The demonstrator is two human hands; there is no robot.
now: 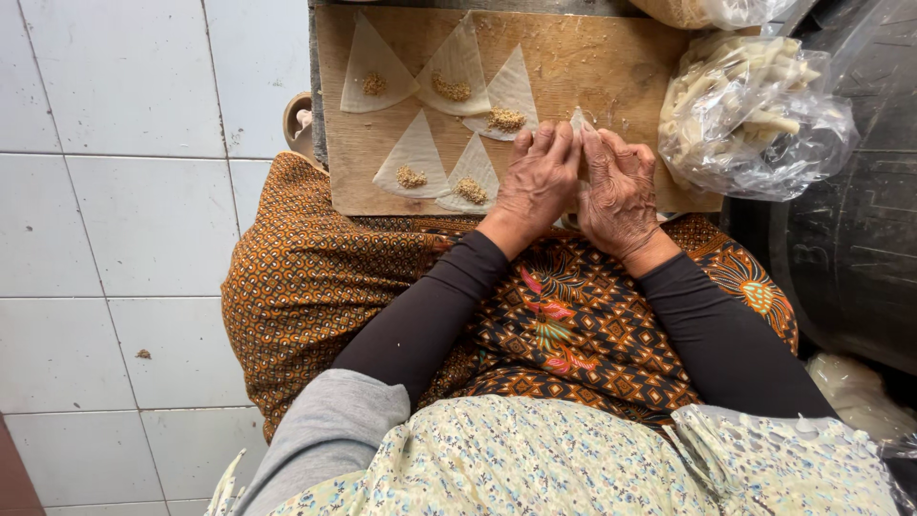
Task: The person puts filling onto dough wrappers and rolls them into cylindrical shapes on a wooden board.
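A wooden board [592, 67] rests across my lap. Several thin triangular pastry wrappers lie on it, each with a small heap of brown filling [506, 119]. My left hand [537, 182] and my right hand [619, 186] sit side by side at the board's near edge. Their fingertips press together on one small white wrapper [580, 120], which peeks out between them. Most of that wrapper is hidden under my fingers.
A clear plastic bag of finished pale rolled pastries [750, 100] lies at the board's right end. A second bag [712, 11] sits at the top edge. A dark tub [850, 248] stands at right. White floor tiles [124, 191] lie to the left.
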